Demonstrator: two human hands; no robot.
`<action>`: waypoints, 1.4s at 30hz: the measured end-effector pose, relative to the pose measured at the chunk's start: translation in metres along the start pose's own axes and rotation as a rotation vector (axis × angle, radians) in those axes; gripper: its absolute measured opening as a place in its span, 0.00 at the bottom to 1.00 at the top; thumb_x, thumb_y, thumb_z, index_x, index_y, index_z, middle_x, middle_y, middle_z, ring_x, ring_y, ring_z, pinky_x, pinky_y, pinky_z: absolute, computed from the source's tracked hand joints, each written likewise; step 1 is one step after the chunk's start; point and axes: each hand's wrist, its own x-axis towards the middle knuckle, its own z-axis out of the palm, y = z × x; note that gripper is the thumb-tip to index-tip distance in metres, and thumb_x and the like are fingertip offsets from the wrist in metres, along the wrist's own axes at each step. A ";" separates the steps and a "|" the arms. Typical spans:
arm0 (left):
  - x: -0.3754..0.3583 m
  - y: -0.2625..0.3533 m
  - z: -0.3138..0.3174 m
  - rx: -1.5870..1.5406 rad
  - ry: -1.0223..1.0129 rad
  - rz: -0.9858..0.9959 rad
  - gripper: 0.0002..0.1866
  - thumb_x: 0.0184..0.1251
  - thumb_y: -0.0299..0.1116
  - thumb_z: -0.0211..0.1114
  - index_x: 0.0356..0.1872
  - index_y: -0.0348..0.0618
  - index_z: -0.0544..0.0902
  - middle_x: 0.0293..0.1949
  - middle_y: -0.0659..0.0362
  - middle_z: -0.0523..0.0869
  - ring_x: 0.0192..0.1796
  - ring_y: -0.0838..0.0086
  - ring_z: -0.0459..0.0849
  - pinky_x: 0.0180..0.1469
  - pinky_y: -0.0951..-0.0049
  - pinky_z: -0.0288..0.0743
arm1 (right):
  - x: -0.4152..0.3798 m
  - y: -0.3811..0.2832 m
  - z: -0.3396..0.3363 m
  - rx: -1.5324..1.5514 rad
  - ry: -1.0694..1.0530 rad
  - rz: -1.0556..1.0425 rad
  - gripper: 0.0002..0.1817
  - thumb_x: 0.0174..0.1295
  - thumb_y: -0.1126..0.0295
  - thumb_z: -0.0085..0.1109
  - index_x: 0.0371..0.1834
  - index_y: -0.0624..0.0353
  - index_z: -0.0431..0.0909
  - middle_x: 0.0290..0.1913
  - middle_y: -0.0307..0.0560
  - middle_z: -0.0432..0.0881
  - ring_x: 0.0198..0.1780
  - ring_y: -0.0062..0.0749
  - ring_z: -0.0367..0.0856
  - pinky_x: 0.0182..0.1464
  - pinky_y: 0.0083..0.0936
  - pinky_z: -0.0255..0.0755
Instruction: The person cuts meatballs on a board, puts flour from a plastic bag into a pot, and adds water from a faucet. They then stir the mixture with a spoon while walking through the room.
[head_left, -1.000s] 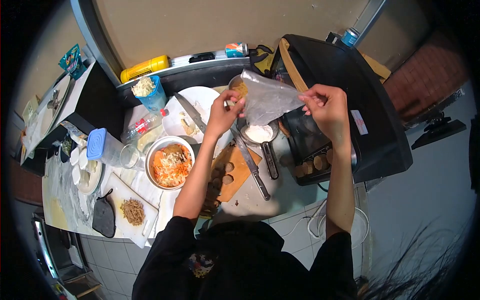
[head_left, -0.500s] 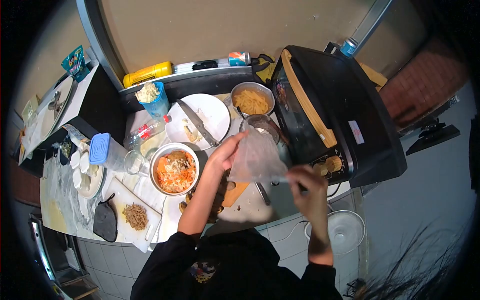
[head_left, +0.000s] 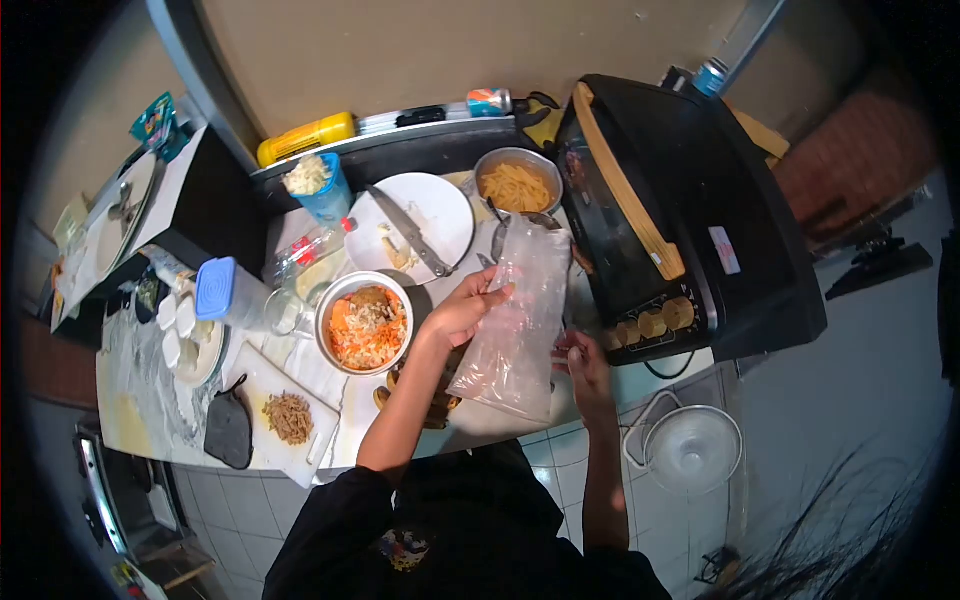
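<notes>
A clear plastic bag (head_left: 520, 330) hangs over the counter's front part, its closed end toward me. My left hand (head_left: 465, 308) pinches the bag's left side near its middle. Just right of the bag is my right hand (head_left: 583, 365), its fingers curled close to the bag's edge; whether they grip it is not clear. To the left of my left hand stands a pot (head_left: 364, 323) of shredded carrot and other chopped food. Behind the bag, a dark-rimmed bowl is partly hidden.
A knife (head_left: 410, 231) lies on a white plate (head_left: 455, 215). A pot of pale strips (head_left: 516, 187) stands behind, beside a black oven (head_left: 700, 200). At left are a cutting board (head_left: 255, 375) with shredded meat (head_left: 289, 418), a black pouch (head_left: 229, 430) and a blue-lidded container (head_left: 232, 293).
The bag now hangs longer and flatter, its lower end nearer me. My right hand has moved down and left, and the camera view has shifted slightly.
</notes>
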 end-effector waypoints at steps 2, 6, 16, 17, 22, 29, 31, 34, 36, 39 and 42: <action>-0.001 -0.010 0.001 0.039 0.013 0.065 0.19 0.72 0.25 0.54 0.62 0.37 0.69 0.48 0.56 0.83 0.46 0.74 0.83 0.47 0.73 0.81 | 0.016 -0.004 0.008 0.141 -0.033 0.073 0.18 0.71 0.68 0.50 0.60 0.61 0.66 0.53 0.47 0.76 0.52 0.29 0.77 0.55 0.30 0.72; -0.008 -0.025 0.010 0.156 0.102 0.200 0.18 0.72 0.27 0.56 0.61 0.37 0.71 0.47 0.61 0.83 0.43 0.82 0.80 0.48 0.81 0.75 | 0.047 0.001 0.016 0.282 -0.176 0.089 0.19 0.70 0.69 0.51 0.62 0.60 0.65 0.55 0.46 0.77 0.54 0.27 0.76 0.58 0.27 0.69; -0.079 -0.041 0.056 0.258 0.515 0.342 0.18 0.73 0.33 0.58 0.59 0.36 0.73 0.37 0.67 0.81 0.32 0.89 0.73 0.34 0.85 0.71 | 0.080 -0.009 -0.002 0.371 -0.608 0.273 0.24 0.67 0.80 0.51 0.67 0.63 0.62 0.59 0.46 0.75 0.58 0.27 0.75 0.59 0.26 0.69; -0.092 -0.047 0.058 0.384 0.617 0.338 0.18 0.72 0.34 0.58 0.58 0.37 0.74 0.31 0.70 0.79 0.27 0.91 0.70 0.28 0.86 0.67 | 0.080 -0.009 0.001 0.365 -0.693 0.282 0.24 0.67 0.80 0.51 0.66 0.63 0.63 0.59 0.47 0.76 0.57 0.27 0.76 0.60 0.26 0.69; -0.150 -0.103 0.056 0.348 0.862 0.466 0.15 0.71 0.34 0.60 0.55 0.40 0.76 0.28 0.72 0.77 0.26 0.92 0.68 0.26 0.85 0.64 | 0.062 -0.002 0.039 0.384 -0.995 0.387 0.22 0.64 0.77 0.56 0.63 0.64 0.67 0.52 0.47 0.80 0.48 0.27 0.81 0.49 0.27 0.77; -0.245 -0.146 0.091 0.023 1.065 0.644 0.16 0.69 0.28 0.60 0.56 0.36 0.77 0.41 0.62 0.85 0.39 0.85 0.80 0.41 0.85 0.74 | 0.008 0.038 0.112 0.502 -1.241 0.716 0.15 0.61 0.80 0.56 0.53 0.64 0.76 0.48 0.45 0.82 0.44 0.29 0.83 0.47 0.26 0.77; -0.269 -0.164 0.097 -0.073 1.148 0.677 0.15 0.69 0.27 0.60 0.56 0.38 0.77 0.43 0.61 0.84 0.41 0.84 0.81 0.43 0.84 0.74 | -0.018 0.030 0.132 0.481 -1.246 0.790 0.13 0.62 0.80 0.55 0.50 0.63 0.77 0.46 0.44 0.83 0.44 0.29 0.83 0.51 0.26 0.76; -0.309 -0.196 0.108 -0.234 1.259 0.705 0.16 0.68 0.27 0.59 0.56 0.38 0.77 0.46 0.60 0.84 0.45 0.81 0.80 0.52 0.80 0.74 | -0.036 0.070 0.160 0.565 -1.467 0.886 0.12 0.62 0.79 0.53 0.49 0.63 0.79 0.48 0.47 0.84 0.49 0.31 0.82 0.53 0.25 0.76; -0.329 -0.217 0.121 -0.366 1.268 0.897 0.19 0.68 0.28 0.59 0.58 0.34 0.74 0.51 0.58 0.82 0.45 0.81 0.81 0.58 0.80 0.72 | -0.061 0.068 0.173 0.476 -1.507 0.919 0.12 0.62 0.79 0.53 0.49 0.64 0.79 0.48 0.47 0.84 0.49 0.31 0.82 0.53 0.25 0.76; -0.368 -0.275 0.125 -0.411 1.017 1.180 0.23 0.64 0.25 0.63 0.60 0.29 0.70 0.55 0.56 0.80 0.50 0.78 0.81 0.63 0.79 0.70 | -0.100 0.068 0.190 0.424 -1.635 0.974 0.15 0.60 0.77 0.56 0.51 0.68 0.75 0.49 0.50 0.82 0.49 0.32 0.81 0.54 0.27 0.74; -0.384 -0.276 0.174 -0.161 1.221 1.235 0.28 0.59 0.21 0.66 0.60 0.27 0.69 0.57 0.55 0.79 0.54 0.74 0.80 0.66 0.78 0.67 | -0.134 0.056 0.198 0.475 -1.848 1.070 0.22 0.58 0.73 0.60 0.56 0.68 0.72 0.52 0.50 0.80 0.54 0.35 0.79 0.61 0.30 0.70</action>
